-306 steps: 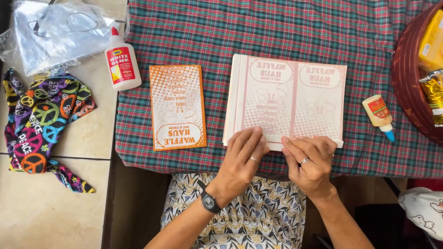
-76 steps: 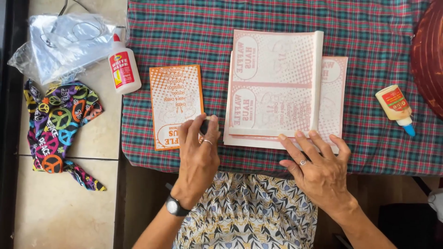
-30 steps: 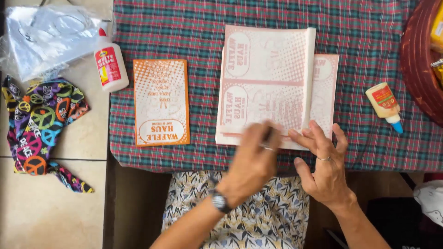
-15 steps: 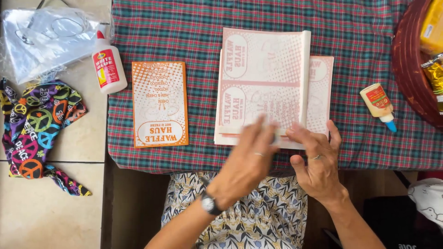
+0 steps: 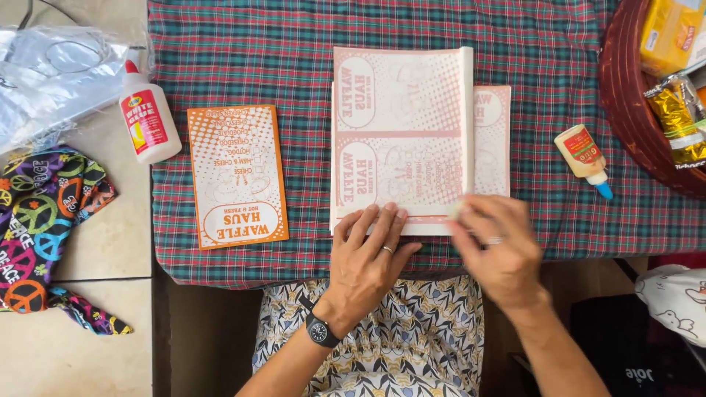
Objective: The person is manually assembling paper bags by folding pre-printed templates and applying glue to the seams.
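left hand [image 5: 368, 254] flat, fingers spread — right hand [image 5: 500, 246] blurred, fingers curled.

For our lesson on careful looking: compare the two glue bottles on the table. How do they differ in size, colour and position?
The white glue bottle is larger, with a red cap, and lies left of the orange sheet, half off the plaid cloth. The small glue bottle is tan with a blue tip, lying right of the pink sheets. Both lie on their sides, untouched, with red labels.

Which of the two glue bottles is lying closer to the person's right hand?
The small orange-labelled glue bottle with a blue tip, beside the right hand.
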